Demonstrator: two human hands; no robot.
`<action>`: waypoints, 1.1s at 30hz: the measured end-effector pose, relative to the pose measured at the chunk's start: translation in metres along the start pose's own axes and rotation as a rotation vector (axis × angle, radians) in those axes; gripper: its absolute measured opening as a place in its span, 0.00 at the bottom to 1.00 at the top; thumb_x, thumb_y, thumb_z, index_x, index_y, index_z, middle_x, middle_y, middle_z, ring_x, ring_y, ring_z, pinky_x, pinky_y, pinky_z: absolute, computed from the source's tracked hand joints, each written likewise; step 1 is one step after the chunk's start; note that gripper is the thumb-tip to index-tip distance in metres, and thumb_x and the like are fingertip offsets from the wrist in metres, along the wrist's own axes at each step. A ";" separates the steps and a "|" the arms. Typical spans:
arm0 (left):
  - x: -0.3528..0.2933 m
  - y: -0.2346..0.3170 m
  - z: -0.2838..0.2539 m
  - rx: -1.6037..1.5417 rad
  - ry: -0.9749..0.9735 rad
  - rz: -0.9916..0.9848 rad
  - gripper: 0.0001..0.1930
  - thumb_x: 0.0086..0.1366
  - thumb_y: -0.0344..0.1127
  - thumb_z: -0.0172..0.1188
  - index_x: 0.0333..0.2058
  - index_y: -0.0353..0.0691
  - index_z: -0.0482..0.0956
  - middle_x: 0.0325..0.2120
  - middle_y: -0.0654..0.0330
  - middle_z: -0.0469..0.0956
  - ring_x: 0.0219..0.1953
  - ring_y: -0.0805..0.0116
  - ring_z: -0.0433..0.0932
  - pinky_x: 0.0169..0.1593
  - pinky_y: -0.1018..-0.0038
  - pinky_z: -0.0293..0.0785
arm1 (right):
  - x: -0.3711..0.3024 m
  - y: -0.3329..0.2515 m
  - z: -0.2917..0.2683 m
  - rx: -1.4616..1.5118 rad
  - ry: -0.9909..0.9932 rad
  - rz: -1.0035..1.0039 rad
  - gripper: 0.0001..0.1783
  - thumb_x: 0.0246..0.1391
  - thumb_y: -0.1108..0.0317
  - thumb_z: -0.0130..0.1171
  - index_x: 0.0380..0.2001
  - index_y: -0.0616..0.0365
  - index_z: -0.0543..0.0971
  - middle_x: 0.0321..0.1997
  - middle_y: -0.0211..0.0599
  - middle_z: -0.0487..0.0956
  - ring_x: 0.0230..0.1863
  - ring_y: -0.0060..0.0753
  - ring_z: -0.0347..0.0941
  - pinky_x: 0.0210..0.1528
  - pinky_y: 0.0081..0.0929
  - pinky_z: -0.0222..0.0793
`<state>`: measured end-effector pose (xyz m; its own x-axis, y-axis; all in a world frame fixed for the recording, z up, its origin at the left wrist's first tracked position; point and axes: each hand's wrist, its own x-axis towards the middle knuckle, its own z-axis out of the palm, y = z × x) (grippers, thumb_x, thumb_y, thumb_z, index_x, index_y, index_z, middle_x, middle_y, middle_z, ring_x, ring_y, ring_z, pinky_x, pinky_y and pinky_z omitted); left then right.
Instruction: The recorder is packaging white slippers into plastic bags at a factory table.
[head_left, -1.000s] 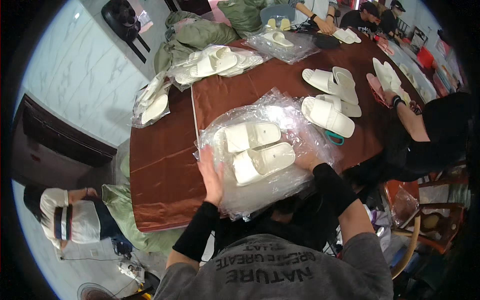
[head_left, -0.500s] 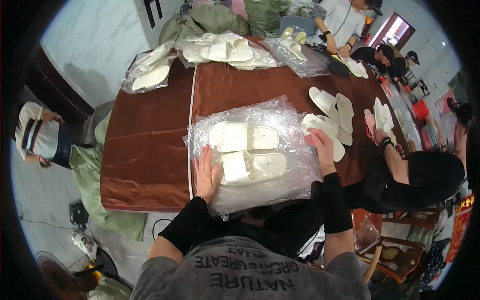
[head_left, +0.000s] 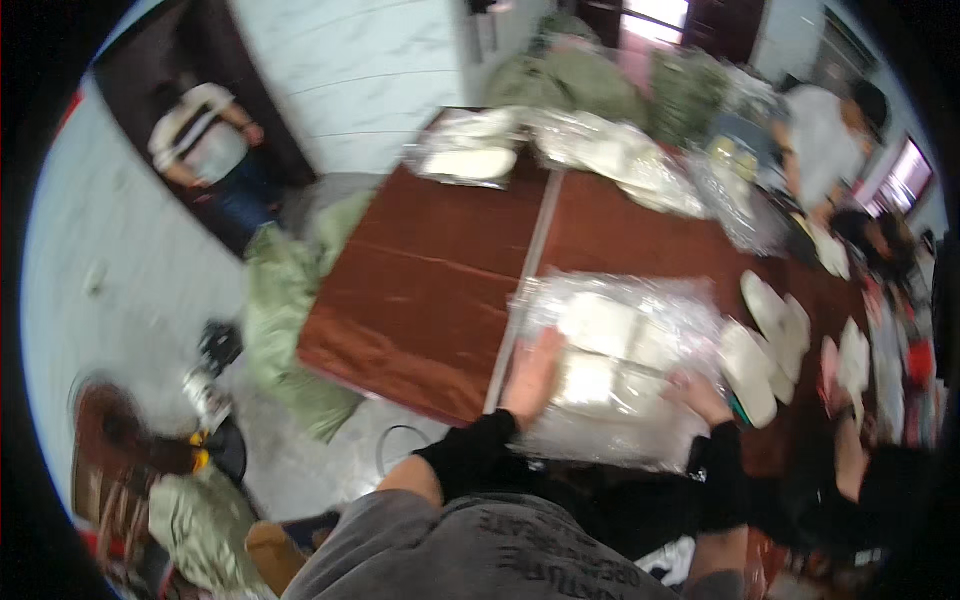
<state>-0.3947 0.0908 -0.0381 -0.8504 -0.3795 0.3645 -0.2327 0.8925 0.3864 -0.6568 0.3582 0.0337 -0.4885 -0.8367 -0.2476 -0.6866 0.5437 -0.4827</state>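
A pair of white slippers [head_left: 600,325] lies side by side on the brown table, inside a clear plastic bag [head_left: 610,445]. More flat clear bags appear to be stacked beneath it. Along the bag's left side my left hand [head_left: 535,380] rests with its fingers stretched out flat, beside the slippers. My right hand [head_left: 703,397] is at the bag's right side, its fingers bent in and pressed together on the plastic. Motion smears the picture, so the fingertips of the right hand are hard to make out. Loose white slippers [head_left: 750,375] lie just beyond that hand.
Bagged white slippers [head_left: 465,160] line the far edge of the brown table [head_left: 420,270]. At the right, a co-worker's hand [head_left: 838,400] is beside more slippers. Green sacks [head_left: 290,330] stand left of the table. A person [head_left: 205,150] stands by the doorway.
The view has swung left, so the table and slippers appear further right. My right hand has moved inward across the bag toward the slippers, its fingers now more bent. My left hand stays beside them.
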 end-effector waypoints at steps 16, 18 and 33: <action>-0.017 -0.012 -0.008 -0.256 0.031 -0.063 0.30 0.72 0.28 0.50 0.72 0.39 0.60 0.75 0.49 0.55 0.78 0.51 0.50 0.77 0.43 0.41 | 0.062 0.051 0.070 0.824 0.482 0.217 0.19 0.53 0.72 0.69 0.48 0.63 0.79 0.46 0.38 0.82 0.45 0.33 0.78 0.49 0.31 0.75; -0.019 -0.013 -0.009 -0.251 0.032 -0.059 0.30 0.72 0.28 0.50 0.72 0.39 0.60 0.75 0.48 0.55 0.78 0.51 0.50 0.77 0.43 0.41 | 0.060 0.036 0.074 0.687 0.545 0.193 0.24 0.52 0.72 0.69 0.53 0.64 0.79 0.49 0.40 0.82 0.50 0.35 0.77 0.53 0.32 0.74; -0.009 -0.013 -0.007 -0.160 -0.015 -0.088 0.34 0.69 0.21 0.47 0.74 0.39 0.57 0.76 0.51 0.53 0.79 0.54 0.48 0.78 0.45 0.40 | 0.032 0.005 0.041 0.828 0.477 0.190 0.24 0.50 0.67 0.76 0.49 0.59 0.78 0.40 0.27 0.80 0.41 0.25 0.73 0.46 0.29 0.72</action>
<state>-0.3810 0.0808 -0.0403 -0.8373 -0.4494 0.3115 -0.2294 0.8057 0.5461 -0.6538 0.3309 -0.0109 -0.8437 -0.5267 -0.1040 -0.0674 0.2962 -0.9527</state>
